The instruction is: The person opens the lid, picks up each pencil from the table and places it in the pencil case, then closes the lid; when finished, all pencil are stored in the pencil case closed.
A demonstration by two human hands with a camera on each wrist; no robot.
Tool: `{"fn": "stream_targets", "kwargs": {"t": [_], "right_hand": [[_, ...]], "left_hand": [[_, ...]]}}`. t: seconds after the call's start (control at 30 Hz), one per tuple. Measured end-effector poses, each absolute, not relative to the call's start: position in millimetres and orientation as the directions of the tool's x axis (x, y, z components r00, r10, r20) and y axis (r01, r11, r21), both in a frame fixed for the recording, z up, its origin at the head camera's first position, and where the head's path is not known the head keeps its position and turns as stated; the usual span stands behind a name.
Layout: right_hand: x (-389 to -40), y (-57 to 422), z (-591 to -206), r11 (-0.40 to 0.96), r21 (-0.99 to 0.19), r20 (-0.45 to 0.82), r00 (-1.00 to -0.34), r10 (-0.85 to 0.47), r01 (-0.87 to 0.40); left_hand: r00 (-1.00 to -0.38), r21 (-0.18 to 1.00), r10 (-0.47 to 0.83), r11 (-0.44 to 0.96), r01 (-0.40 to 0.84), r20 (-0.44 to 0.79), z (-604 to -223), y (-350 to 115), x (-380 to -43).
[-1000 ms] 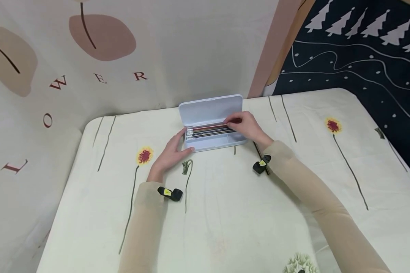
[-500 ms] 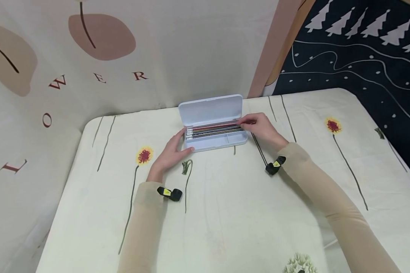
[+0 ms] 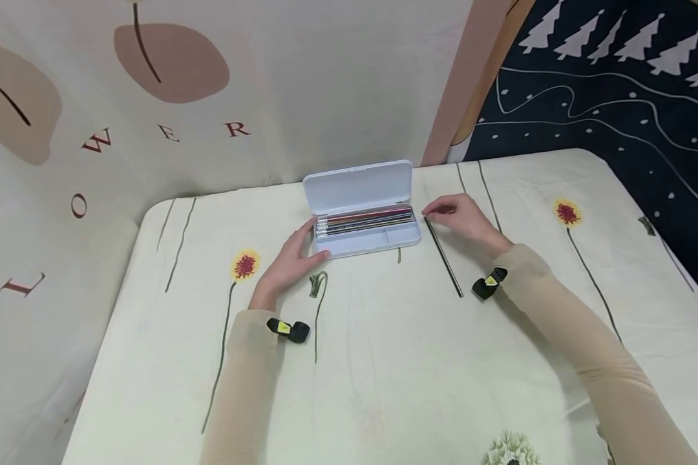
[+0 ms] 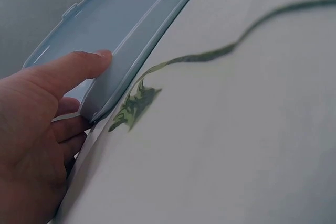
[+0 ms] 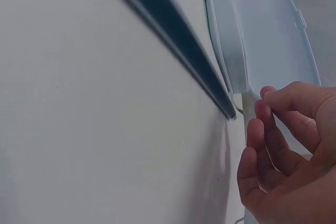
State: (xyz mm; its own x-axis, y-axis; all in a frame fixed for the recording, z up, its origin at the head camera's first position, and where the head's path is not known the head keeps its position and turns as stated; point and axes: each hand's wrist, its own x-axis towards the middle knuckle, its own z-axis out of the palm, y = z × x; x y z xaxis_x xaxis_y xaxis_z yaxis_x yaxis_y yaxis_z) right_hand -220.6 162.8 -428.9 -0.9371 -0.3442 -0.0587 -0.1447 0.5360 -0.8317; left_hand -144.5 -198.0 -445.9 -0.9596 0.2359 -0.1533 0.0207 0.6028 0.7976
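An open pale blue pencil case (image 3: 357, 184) lies near the far edge of the table, its lid tilted up at the back. Several pencils (image 3: 363, 220) lie side by side in its tray, their pale ends at the left. My left hand (image 3: 291, 263) grips the case's left end, thumb on the front rim (image 4: 100, 61) and fingers round the corner. To the right of the case a dark pencil (image 3: 444, 257) lies slantwise on the cloth. Close to its far end is my right hand (image 3: 462, 216), fingers loosely bent, nothing visible between thumb and fingertips in the right wrist view.
A white cloth (image 3: 378, 361) printed with flowers and stems covers the table. Behind the case hangs a pale curtain (image 3: 337, 84) with letters and leaf shapes. A dark cloth with white trees (image 3: 587, 103) borders the right side.
My right hand has moved from over the pencils in the case rightward to the far end of the loose pencil, which now shows whole. The left hand and case stay put.
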Motion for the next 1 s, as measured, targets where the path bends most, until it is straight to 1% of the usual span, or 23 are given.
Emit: {"fn": "stream_targets", "kwargs": {"t": [0.17, 0.43, 0.67, 1.0], "right_hand": [[-218.0, 169.6, -427.3, 0.567, -0.809, -0.064, -0.936, -0.346, -0.154], [-210.8, 178.5, -421.7, 0.590, -0.800, -0.111, -0.940, -0.324, -0.109], [-202.6, 183.0, -420.3, 0.620, -0.774, -0.157, -0.912, -0.378, -0.124], [-193.5, 184.2, -428.9, 0.596, -0.787, -0.146, -0.892, -0.428, -0.157]], "left_hand": [[-0.959, 0.795, 0.233, 0.606, 0.014, -0.161, -446.4, -198.1, -144.4], [-0.959, 0.795, 0.228, 0.606, 0.007, -0.165, -447.3, -198.2, -144.2], [-0.960, 0.794, 0.230, 0.608, 0.015, -0.158, -447.8, -198.6, -144.7], [-0.962, 0.788, 0.236, 0.614, 0.035, -0.141, -450.2, -199.2, -145.9]]}}
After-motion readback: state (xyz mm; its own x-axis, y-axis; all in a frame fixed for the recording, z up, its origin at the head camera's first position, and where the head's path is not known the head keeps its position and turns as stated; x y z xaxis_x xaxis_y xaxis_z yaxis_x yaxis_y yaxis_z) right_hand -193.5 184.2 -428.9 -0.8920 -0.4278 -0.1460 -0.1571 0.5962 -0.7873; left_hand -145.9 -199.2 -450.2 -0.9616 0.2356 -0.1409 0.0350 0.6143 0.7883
